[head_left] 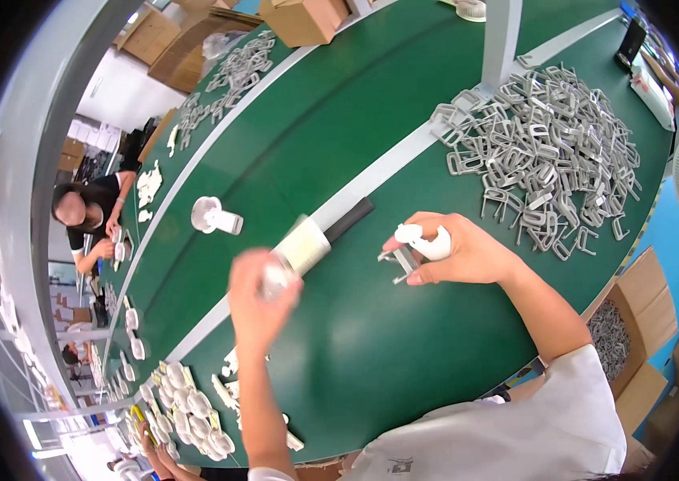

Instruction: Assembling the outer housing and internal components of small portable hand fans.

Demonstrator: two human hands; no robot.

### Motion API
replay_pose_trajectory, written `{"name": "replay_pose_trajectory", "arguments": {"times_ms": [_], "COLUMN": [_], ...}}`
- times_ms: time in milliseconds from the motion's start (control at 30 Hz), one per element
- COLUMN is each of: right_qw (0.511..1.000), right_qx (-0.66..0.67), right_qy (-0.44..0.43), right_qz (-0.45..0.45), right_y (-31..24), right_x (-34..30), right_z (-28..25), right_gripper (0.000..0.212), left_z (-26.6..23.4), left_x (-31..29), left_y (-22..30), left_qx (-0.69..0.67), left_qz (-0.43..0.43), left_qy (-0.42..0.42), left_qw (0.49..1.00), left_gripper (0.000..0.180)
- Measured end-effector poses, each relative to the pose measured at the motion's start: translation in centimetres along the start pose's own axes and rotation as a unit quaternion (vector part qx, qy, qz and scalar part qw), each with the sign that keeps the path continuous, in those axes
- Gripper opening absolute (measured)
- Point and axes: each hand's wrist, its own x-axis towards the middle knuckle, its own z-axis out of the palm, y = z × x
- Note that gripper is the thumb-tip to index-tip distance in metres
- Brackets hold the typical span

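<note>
My right hand (468, 250) grips a grey plastic bracket (402, 263) together with a white curved plastic part (428, 240), above the green table. My left hand (258, 301), smeared by motion, is closed around a white rounded plastic part (277, 280) whose exact shape I cannot make out. Just beyond the left hand lies a tool with a pale, blocky head (304, 244) and a black handle (351, 220). Farther left, a white round piece joined to a grey bracket (215, 216) rests alone on the belt.
Grey brackets form a big heap (552, 148) at the right. White parts (187, 405) lie grouped at lower left, with loose white pieces (231, 393) beside my left forearm. A metal post (502, 44) rises at the back. An open carton (624, 321) stands lower right. Another person (91, 212) works across the belt.
</note>
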Motion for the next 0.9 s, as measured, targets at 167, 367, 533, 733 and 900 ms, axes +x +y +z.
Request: {"name": "replay_pose_trajectory", "arguments": {"times_ms": [167,367,533,733,900], "right_qw": [0.994,0.985,0.99,0.979,0.975], "right_qx": [-0.005,-0.097,-0.117,-0.191,-0.216], "right_qy": [-0.085,-0.141,-0.076,-0.059,-0.057], "right_qz": [-0.064,0.01,0.038,0.026,-0.011], "right_y": [-0.8,0.1,3.4,3.2,3.6], "right_x": [-0.6,-4.3,-7.5,-8.8,-9.8], "right_z": [3.7,10.2,12.1,12.1,11.8], "right_gripper": [0.049,0.051,0.051,0.05,0.052], "left_z": [0.2,2.1,3.1,3.6,3.9], "left_x": [-15.2,-22.2,-23.5,-23.8,-23.7], "left_y": [5.1,7.0,6.9,7.0,7.1], "left_qx": [0.035,0.051,0.053,0.037,0.029], "left_qz": [-0.134,-0.191,-0.108,-0.109,-0.112], "left_qy": [-0.066,0.013,0.065,0.086,0.105], "left_qw": [0.988,0.98,0.991,0.99,0.988], "left_gripper": [0.05,0.047,0.046,0.044,0.043]}}
